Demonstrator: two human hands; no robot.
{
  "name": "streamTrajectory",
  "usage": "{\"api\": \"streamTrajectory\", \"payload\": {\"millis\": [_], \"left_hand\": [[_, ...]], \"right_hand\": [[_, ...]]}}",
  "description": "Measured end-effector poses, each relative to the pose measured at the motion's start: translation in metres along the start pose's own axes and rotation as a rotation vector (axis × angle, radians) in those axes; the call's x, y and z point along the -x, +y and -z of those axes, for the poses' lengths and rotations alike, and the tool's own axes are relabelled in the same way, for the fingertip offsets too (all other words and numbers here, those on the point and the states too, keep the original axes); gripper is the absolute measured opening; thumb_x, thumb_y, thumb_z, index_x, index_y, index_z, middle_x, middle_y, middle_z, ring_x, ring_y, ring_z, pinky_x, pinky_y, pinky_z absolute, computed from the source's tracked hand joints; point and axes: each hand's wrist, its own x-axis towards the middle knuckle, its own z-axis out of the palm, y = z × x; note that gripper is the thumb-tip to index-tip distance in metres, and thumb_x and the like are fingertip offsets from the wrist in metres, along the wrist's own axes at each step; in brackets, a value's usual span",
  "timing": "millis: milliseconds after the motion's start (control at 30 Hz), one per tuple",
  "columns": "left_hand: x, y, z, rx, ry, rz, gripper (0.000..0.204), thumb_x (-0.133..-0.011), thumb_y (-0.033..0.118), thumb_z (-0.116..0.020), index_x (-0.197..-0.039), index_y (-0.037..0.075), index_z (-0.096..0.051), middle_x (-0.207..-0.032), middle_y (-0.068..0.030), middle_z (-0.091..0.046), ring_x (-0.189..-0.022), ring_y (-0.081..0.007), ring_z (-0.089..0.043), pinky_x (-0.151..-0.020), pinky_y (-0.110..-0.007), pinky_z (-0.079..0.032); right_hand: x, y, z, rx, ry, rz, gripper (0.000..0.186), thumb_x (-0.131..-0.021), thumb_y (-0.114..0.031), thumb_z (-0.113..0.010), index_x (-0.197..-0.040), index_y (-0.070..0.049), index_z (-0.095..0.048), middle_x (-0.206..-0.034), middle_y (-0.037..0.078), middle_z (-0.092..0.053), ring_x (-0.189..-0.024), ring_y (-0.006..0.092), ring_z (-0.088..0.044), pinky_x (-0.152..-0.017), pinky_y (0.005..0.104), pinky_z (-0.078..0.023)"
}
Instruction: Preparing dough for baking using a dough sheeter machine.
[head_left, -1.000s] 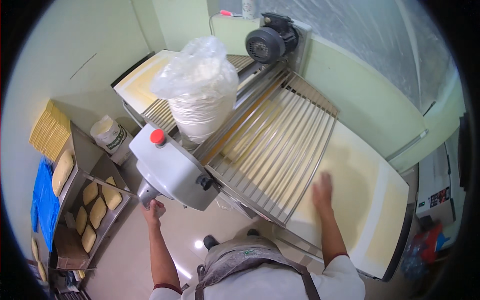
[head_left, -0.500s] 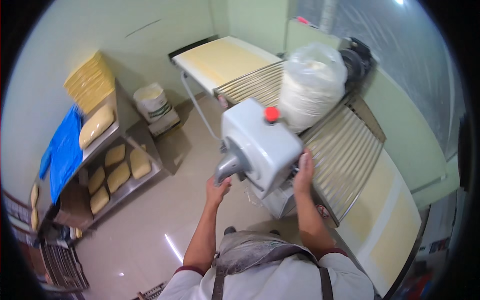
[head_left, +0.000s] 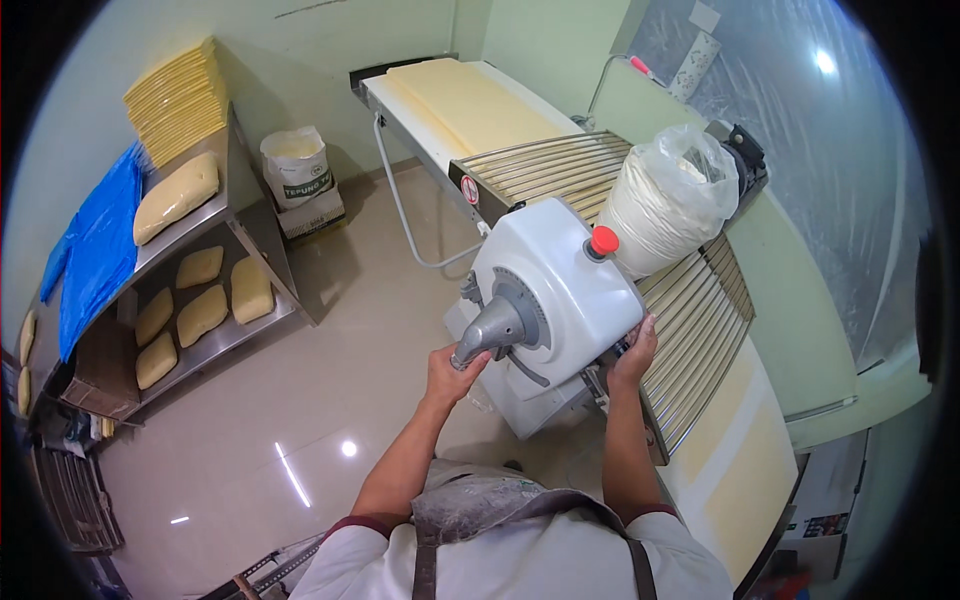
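Note:
A white dough sheeter head (head_left: 565,270) with a red button (head_left: 603,241) stands in front of me. My left hand (head_left: 452,376) is closed round the end of its grey lever handle (head_left: 492,328). On the head's right side, my right hand (head_left: 636,354) curls in by a dark fitting; its fingers are partly hidden, so what they hold is unclear. Wire guards (head_left: 690,345) slope off both sides of the head. A pale yellow dough sheet (head_left: 470,98) lies on the far belt. Behind the button stands a clear plastic bag of white powder (head_left: 665,205).
On the left, a steel shelf unit (head_left: 275,315) holds several pale dough slabs (head_left: 203,315), a blue plastic sheet (head_left: 105,240) and stacked yellow sheets (head_left: 180,95). A white sack (head_left: 297,165) stands in a box on the floor. The near belt (head_left: 735,450) runs along my right.
My view has shifted, so the machine sits farther right and the shelf farther left. Both hands keep their places, the left on the lever and the right at the head's side.

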Motion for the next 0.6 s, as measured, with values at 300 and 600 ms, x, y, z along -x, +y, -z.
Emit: {"api": "streamTrajectory", "payload": {"millis": [300, 600], "left_hand": [[-0.006, -0.004, 0.005, 0.007, -0.031, -0.115, 0.031, -0.076, 0.032, -0.078, -0.081, 0.003, -0.068, -0.065, -0.0125, -0.065, -0.058, -0.0200, -0.063, -0.059, -0.034, -0.049], [-0.007, -0.006, 0.008, 0.082, -0.068, -0.122, 0.029, -0.077, 0.031, -0.077, -0.082, 0.005, -0.067, -0.066, -0.0114, -0.064, -0.059, -0.0194, -0.062, -0.059, -0.034, -0.048]], "right_hand": [[-0.002, -0.001, 0.010, 0.086, -0.014, 0.000, 0.043, -0.103, -0.034, -0.036, -0.114, 0.003, -0.056, -0.103, 0.009, -0.062, -0.093, 0.0166, -0.059, -0.086, 0.0299, -0.046], [0.012, -0.045, -0.043, 0.647, -0.086, 0.522, 0.041, -0.099, -0.029, -0.042, -0.122, 0.005, -0.051, -0.118, 0.015, -0.056, -0.109, 0.0249, -0.052, -0.099, 0.0364, -0.037]]}}
